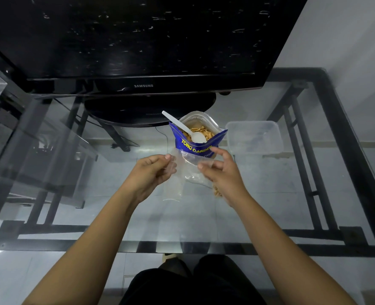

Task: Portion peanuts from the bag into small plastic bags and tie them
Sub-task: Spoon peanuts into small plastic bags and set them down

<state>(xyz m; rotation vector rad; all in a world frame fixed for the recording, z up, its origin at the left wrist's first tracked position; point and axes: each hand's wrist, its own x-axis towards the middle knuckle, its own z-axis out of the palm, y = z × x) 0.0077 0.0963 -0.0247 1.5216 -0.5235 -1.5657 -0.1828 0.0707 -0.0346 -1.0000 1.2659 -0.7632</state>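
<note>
A blue peanut bag stands open on the glass table, peanuts showing inside, with a white plastic spoon resting in it. Just in front of it, both hands hold a small clear plastic bag above the table. My left hand pinches the bag's left top edge between thumb and fingers. My right hand pinches its right top edge. A few peanuts show in the bag's lower part, partly hidden behind my right hand.
A black Samsung monitor on its stand fills the back of the glass table. A clear plastic container sits right of the peanut bag. The table's black metal frame runs along the right and front edges.
</note>
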